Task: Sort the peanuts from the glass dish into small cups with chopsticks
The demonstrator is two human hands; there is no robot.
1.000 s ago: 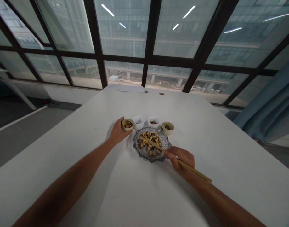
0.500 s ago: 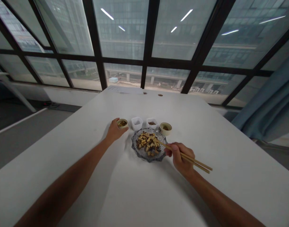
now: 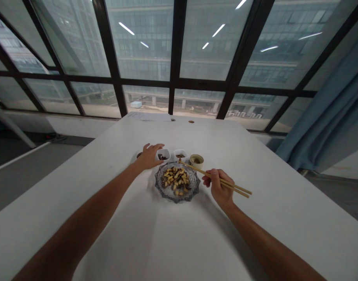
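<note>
My left hand (image 3: 149,155) reaches around the left white bowl (image 3: 167,155), thumb at its near side and fingers at its far side; dark pieces lie in it. Partly hidden behind that hand is a cream-coloured bowl (image 3: 139,155). My right hand (image 3: 219,186) is closed around a pair of wooden chopsticks (image 3: 236,188). Their tips, with a small brown piece at the end, are over the far rim of the scalloped glass plate (image 3: 193,191). Pale yellow and dark brown pieces (image 3: 176,178) are heaped on the plate.
Behind the plate stand a second white bowl (image 3: 180,152) with brown pieces and another cream-coloured bowl (image 3: 196,160). Papers (image 3: 148,116) lie at the far end of the white table (image 3: 132,242), before the windows. A blue curtain (image 3: 328,109) hangs at the right.
My left hand has moved from the left cream-coloured bowl to the left white bowl, where dark pieces now show. The chopstick tips have lifted from the heap towards the far rim. The view has shifted.
</note>
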